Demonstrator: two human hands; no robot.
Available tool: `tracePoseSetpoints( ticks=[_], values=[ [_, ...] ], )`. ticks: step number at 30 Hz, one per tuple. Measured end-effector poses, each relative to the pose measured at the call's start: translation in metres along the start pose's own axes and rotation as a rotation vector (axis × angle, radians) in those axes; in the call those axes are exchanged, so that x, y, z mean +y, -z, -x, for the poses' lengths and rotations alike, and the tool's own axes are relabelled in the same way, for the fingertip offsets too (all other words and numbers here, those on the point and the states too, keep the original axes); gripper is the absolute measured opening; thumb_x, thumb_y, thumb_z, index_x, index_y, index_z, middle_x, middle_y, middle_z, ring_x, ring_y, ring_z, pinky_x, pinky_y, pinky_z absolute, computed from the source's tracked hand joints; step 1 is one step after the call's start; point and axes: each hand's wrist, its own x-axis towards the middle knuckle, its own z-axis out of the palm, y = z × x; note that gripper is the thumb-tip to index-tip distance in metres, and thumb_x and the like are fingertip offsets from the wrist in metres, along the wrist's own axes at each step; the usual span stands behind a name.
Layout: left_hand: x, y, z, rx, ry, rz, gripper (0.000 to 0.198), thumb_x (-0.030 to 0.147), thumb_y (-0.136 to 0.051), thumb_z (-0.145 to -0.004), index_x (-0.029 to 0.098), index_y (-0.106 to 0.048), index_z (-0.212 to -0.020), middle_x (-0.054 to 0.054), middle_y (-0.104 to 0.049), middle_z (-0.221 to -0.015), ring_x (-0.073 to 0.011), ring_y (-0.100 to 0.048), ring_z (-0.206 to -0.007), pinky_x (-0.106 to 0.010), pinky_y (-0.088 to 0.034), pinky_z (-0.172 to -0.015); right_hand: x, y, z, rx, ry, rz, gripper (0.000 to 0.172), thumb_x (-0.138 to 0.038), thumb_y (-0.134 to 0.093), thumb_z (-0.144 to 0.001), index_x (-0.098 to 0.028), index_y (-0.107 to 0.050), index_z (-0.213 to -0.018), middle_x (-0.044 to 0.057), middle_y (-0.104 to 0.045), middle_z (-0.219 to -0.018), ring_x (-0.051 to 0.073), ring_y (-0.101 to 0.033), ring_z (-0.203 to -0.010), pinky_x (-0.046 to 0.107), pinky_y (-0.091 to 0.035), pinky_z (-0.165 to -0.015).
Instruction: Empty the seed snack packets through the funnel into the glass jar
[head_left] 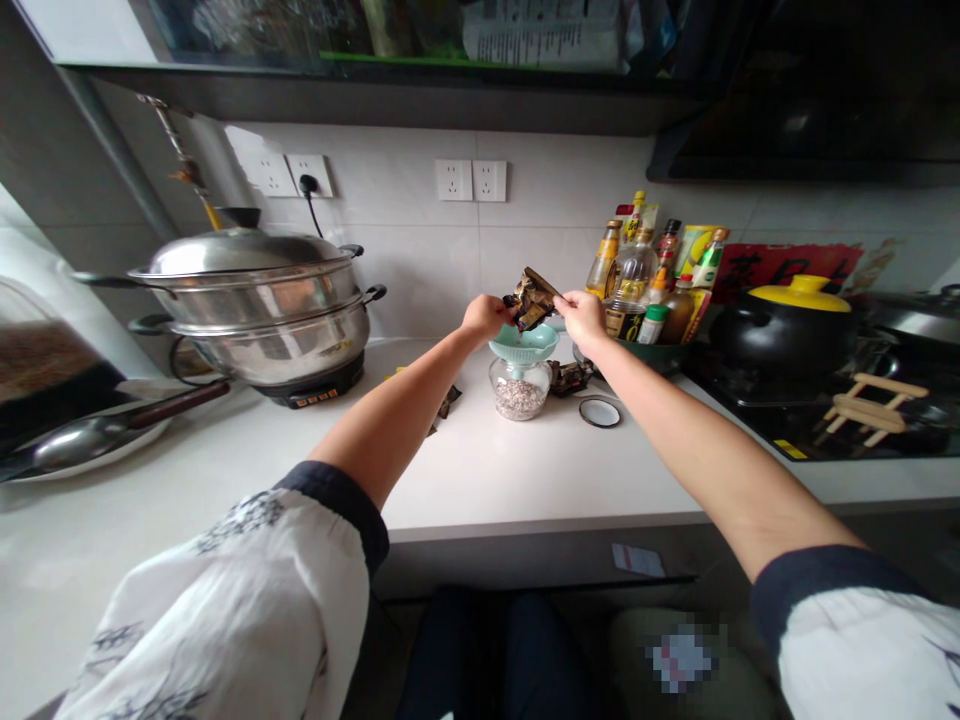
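Kitchen counter (525, 470): left hand (486, 318) and right hand (581, 315) both clamped on dark packet (531, 298), funnel (523, 345) on jar (519, 392) directly below grip; best hold packet mouth centred over funnel, tilt slowly

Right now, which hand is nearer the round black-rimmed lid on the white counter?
Right. The right hand hovers just above the round black-rimmed lid; the left hand is farther left, past the clear glass jar. Both hold a dark crinkled packet.

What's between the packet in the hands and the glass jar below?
Head view: a teal funnel sits on the glass jar, right under the dark packet that the left hand and right hand hold.
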Motion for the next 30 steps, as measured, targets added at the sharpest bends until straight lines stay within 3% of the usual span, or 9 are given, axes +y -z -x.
tracePoseSetpoints(
  ticks=[17,22,25,30],
  values=[
    [0.001,0.002,0.003,-0.035,0.028,0.016,0.023,0.03,-0.063,-0.074,0.011,-0.069,-0.062,0.001,-0.042,-0.047,-0.0117,-0.039,-0.059,-0.026,-0.028,-0.059,0.006,-0.001,-0.001,0.008,0.015,0.022,0.02,-0.036,-0.058,-0.075,-0.017,-0.061,-0.067,0.002,-0.062,-0.064,0.016,-0.055,-0.063,0.028,-0.042,-0.063],
    [0.004,0.006,0.003,-0.131,0.035,-0.12,0.026,0.035,-0.059,-0.077,0.012,-0.071,-0.073,0.001,-0.047,-0.052,-0.0122,-0.041,-0.064,-0.025,-0.031,-0.064,0.011,0.0,-0.004,0.006,0.013,0.046,0.018,-0.033,-0.059,-0.075,-0.017,-0.061,-0.068,0.0,-0.061,-0.064,0.015,-0.054,-0.062,0.029,-0.042,-0.064],
    [0.006,0.006,0.003,-0.133,0.013,-0.18,0.029,0.037,-0.056,-0.08,0.012,-0.072,-0.079,0.001,-0.047,-0.053,-0.0122,-0.041,-0.064,-0.024,-0.033,-0.063,0.014,0.001,-0.006,0.045,0.002,0.057,0.017,-0.033,-0.058,-0.076,-0.017,-0.062,-0.071,0.001,-0.062,-0.067,0.015,-0.055,-0.063,0.03,-0.043,-0.066],
    [0.007,0.005,0.002,-0.142,0.035,-0.229,0.032,0.038,-0.056,-0.08,0.011,-0.073,-0.079,0.0,-0.046,-0.052,-0.0124,-0.042,-0.063,-0.024,-0.034,-0.062,0.019,-0.005,-0.006,0.001,0.029,0.053,0.019,-0.035,-0.058,-0.075,-0.017,-0.063,-0.072,0.001,-0.062,-0.066,0.016,-0.055,-0.064,0.03,-0.044,-0.066]
  ],
)
